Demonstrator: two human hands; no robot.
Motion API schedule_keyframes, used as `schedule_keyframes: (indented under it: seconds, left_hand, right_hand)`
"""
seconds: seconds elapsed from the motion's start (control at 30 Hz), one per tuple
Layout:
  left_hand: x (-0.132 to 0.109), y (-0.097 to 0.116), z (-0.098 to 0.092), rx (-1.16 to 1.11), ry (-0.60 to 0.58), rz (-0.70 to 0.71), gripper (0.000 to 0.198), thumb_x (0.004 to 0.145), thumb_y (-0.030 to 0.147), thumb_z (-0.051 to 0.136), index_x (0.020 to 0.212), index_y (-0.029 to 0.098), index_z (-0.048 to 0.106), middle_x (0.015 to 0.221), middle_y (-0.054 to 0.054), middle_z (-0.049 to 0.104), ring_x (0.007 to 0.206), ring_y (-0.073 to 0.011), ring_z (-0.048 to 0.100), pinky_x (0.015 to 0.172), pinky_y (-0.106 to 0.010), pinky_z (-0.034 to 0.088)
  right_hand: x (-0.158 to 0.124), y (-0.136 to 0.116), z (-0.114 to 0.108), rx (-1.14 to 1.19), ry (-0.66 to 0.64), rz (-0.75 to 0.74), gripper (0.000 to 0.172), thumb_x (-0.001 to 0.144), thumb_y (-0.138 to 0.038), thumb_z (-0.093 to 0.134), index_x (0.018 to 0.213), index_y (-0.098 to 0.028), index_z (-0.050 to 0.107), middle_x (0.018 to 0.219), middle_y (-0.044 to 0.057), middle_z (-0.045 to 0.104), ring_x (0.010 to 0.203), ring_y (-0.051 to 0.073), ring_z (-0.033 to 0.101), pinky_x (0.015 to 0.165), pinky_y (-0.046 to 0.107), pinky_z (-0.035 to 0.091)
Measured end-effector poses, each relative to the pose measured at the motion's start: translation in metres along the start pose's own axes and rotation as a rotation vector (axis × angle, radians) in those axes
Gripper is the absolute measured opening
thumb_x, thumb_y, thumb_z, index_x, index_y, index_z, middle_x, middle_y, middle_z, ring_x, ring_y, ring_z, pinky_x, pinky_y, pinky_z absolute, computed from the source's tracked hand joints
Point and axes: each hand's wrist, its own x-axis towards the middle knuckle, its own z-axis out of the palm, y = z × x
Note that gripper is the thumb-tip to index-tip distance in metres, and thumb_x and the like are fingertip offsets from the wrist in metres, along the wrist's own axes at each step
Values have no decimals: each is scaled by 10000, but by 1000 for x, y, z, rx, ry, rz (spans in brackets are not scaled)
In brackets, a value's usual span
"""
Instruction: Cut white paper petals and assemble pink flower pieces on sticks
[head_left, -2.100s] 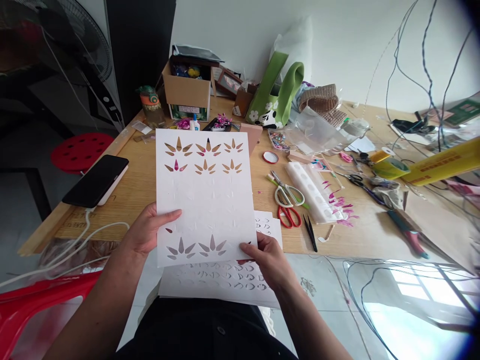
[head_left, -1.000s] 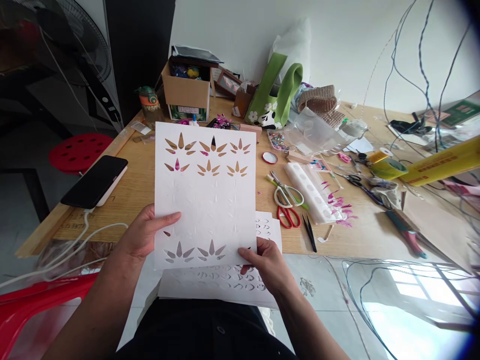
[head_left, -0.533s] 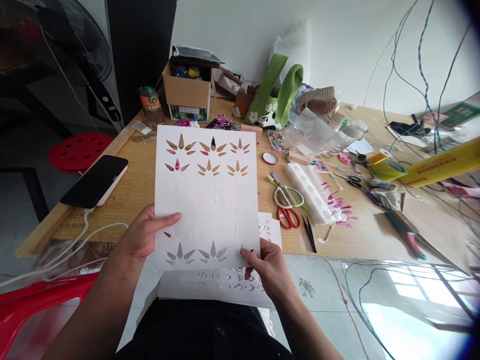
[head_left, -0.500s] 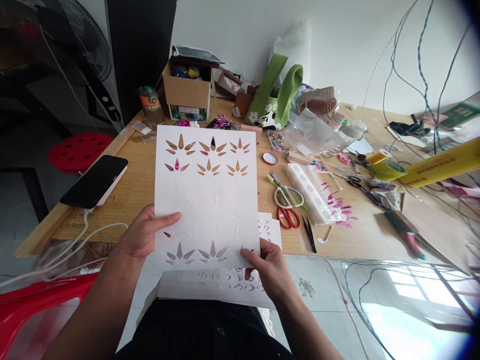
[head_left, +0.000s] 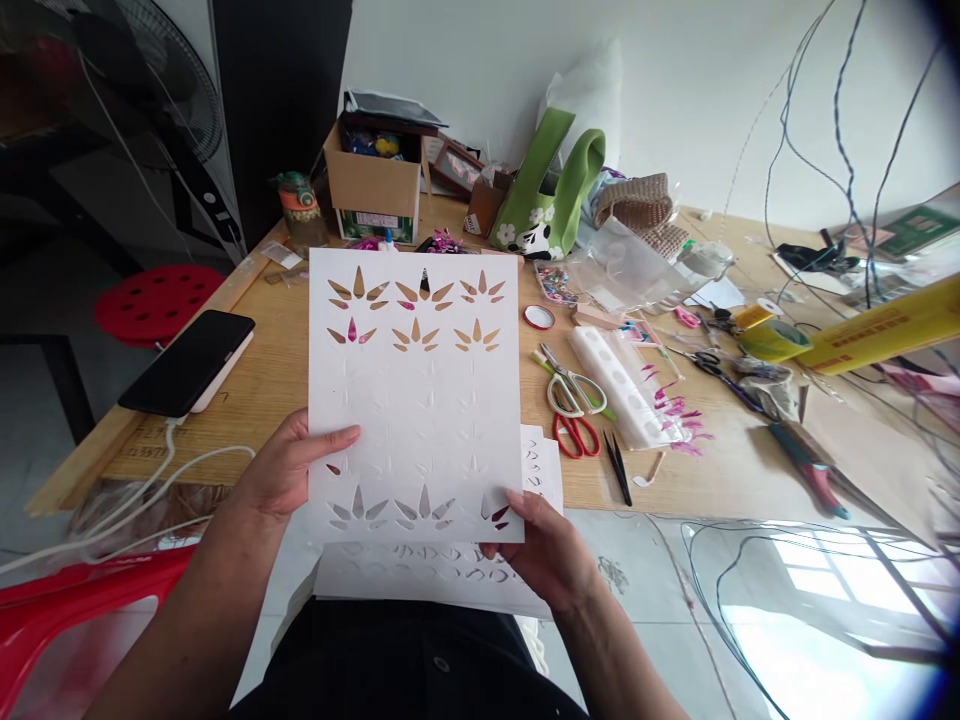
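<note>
A white sheet (head_left: 412, 400) with leaf-shaped cut-outs is held up in front of me, facing me. Rows of cut-outs run along its top and bottom; fainter leaf outlines mark the middle. My left hand (head_left: 289, 460) grips its left edge, thumb lying across the front. At the lower right corner, my right hand (head_left: 544, 540) pinches it with the thumb in front and fingers mostly hidden behind. Below, on my lap, lie other white sheets (head_left: 442, 580) with curved cuts, partly covered by the held one.
On the wooden table (head_left: 277, 350) lie a phone (head_left: 191, 360), scissors (head_left: 574, 395), tweezers (head_left: 618, 465) and a clear plastic roll (head_left: 619, 385). A green bag (head_left: 540, 195) and a cardboard box (head_left: 375, 185) stand behind. A red stool (head_left: 161, 305) is left; cables hang at the right.
My right thumb has slid outward toward the sheet's right edge, uncovering more of the lower right cut-out. The sheet has shifted very slightly; my left hand keeps its hold.
</note>
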Motion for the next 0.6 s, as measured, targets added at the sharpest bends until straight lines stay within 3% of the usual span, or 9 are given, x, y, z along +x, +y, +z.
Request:
schedule_keyframes:
  seconds: [0.13, 0.27, 0.43, 0.6]
  left_hand:
    - [0, 0, -1, 11, 1, -2, 378, 618, 176, 837, 986, 148, 753, 926, -116, 776, 810, -289, 737, 736, -366, 587]
    - [0, -1, -3, 25, 9, 1, 374, 625, 183, 835, 990, 167, 754, 939, -106, 776, 824, -287, 737, 783, -383, 574]
    - [0, -2, -5, 61, 21, 21, 383, 624, 197, 838, 997, 169, 753, 964, -103, 773, 838, -276, 736, 830, -374, 561]
    - [1, -2, -4, 71, 17, 24, 376, 614, 207, 846, 979, 171, 761, 910, -94, 781, 807, -263, 738, 765, -340, 578]
  right_hand:
    - [0, 0, -2, 128, -70, 79, 389, 725, -533, 730, 839, -161, 734, 705, 38, 680, 619, 171, 614, 526, 291, 493]
    - [-1, 0, -3, 120, -181, 131, 532, 771, -645, 626, 781, -123, 722, 667, 51, 666, 588, 170, 618, 554, 295, 485]
    - [-5, 2, -5, 89, -185, 87, 469, 794, -546, 670, 1041, -149, 690, 833, 65, 707, 702, 180, 645, 595, 281, 484]
    - [-5, 3, -4, 116, -234, 102, 443, 821, -559, 629, 957, -141, 690, 767, 56, 687, 642, 162, 623, 573, 284, 486]
